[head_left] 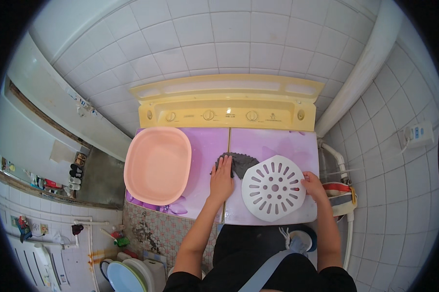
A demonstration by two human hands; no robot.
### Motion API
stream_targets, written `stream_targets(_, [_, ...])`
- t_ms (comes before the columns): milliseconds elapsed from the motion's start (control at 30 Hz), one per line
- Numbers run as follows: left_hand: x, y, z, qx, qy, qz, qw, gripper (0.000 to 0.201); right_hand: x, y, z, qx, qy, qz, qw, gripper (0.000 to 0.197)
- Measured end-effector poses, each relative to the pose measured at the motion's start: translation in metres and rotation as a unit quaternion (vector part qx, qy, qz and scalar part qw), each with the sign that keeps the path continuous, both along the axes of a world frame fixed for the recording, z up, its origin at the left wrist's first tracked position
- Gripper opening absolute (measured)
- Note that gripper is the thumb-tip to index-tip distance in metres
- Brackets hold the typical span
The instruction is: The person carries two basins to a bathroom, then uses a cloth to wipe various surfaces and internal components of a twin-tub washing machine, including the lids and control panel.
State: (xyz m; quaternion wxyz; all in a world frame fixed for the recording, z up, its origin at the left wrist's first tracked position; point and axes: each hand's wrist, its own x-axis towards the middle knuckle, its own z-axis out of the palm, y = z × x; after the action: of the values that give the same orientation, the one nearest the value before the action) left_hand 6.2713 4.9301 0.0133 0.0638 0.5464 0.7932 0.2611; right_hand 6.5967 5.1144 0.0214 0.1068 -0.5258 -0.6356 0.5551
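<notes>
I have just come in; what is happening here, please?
A person's left hand lies on a dark grey cloth, on the purple top of a washing machine. The right hand grips the right edge of a white slotted disc, just right of the cloth. A pink basin stands on the top's left part.

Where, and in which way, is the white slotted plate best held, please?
Probably pinched at the right rim of the white slotted plate, coming from the right, where the right hand is. It is flat without a visible handle, and its upper-left edge adjoins the grey cloth under the left hand.
</notes>
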Motion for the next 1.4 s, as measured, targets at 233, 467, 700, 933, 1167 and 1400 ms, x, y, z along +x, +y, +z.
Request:
stream_targets(233, [-0.004, 0.01, 0.002, -0.03, 0.034, -0.022, 0.999, 0.066, -0.087, -0.04, 0.076, 0.49, -0.226, 0.151, 0.829, 0.038])
stream_targets(467, [-0.008, 0.024, -0.002, -0.003, 0.059, -0.025, 0.998, 0.059, -0.173, -0.067, 0.031, 0.458, -0.108, 0.282, 0.836, 0.07])
stream_targets(700, [-0.011, 0.043, -0.005, 0.033, 0.079, -0.01, 0.996, 0.055, -0.176, -0.075, 0.032, 0.469, -0.162, 0.318, 0.808, 0.066])
stream_targets(933, [-0.027, 0.094, -0.007, 0.034, 0.072, -0.012, 0.997, 0.057, -0.23, -0.012, -0.007, 0.534, -0.09, 0.281, 0.793, 0.054])
stream_targets(1167, [-0.025, 0.126, -0.008, 0.023, 0.069, -0.029, 0.997, 0.061, -0.231, 0.017, -0.003, 0.503, -0.12, 0.265, 0.814, 0.051])
stream_targets(1400, [0.025, 0.162, -0.012, 0.047, 0.075, -0.072, 0.993, 0.062, -0.173, 0.034, 0.02, 0.474, -0.183, 0.223, 0.832, 0.053])
